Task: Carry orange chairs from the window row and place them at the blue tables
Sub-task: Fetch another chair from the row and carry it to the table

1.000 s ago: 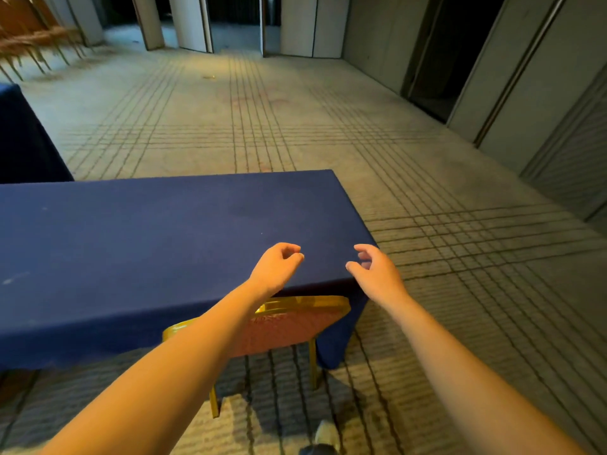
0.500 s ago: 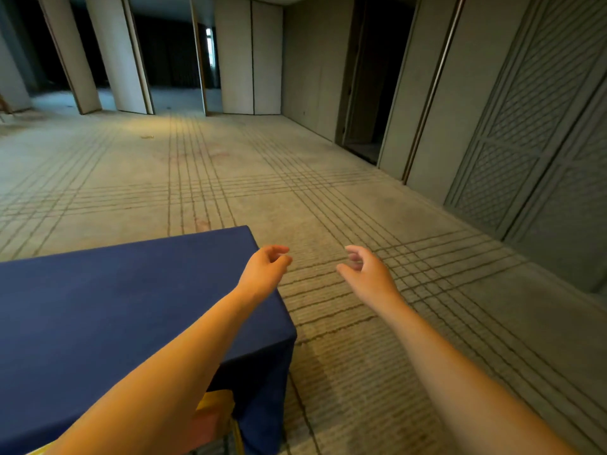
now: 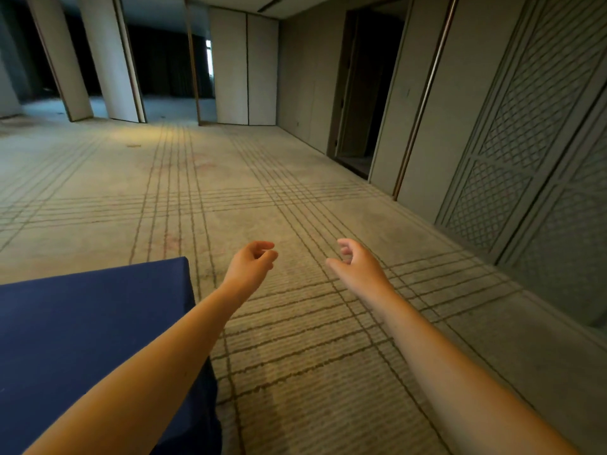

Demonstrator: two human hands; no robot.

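Observation:
A table under a dark blue cloth fills the lower left of the head view, its right end near the frame's middle. My left hand hovers just past that end, over the carpet, fingers loosely curled and holding nothing. My right hand is stretched out beside it at the same height, fingers relaxed and empty. No orange chair shows in this frame.
Grid-patterned beige carpet stretches ahead. Panelled walls run along the right, with a dark doorway in them. Pale columns stand at the far left before a dark room.
The view has swung right and upward. The blue table slid to the lower left and the orange chair under it dropped out of sight. Both hands stay outstretched and empty.

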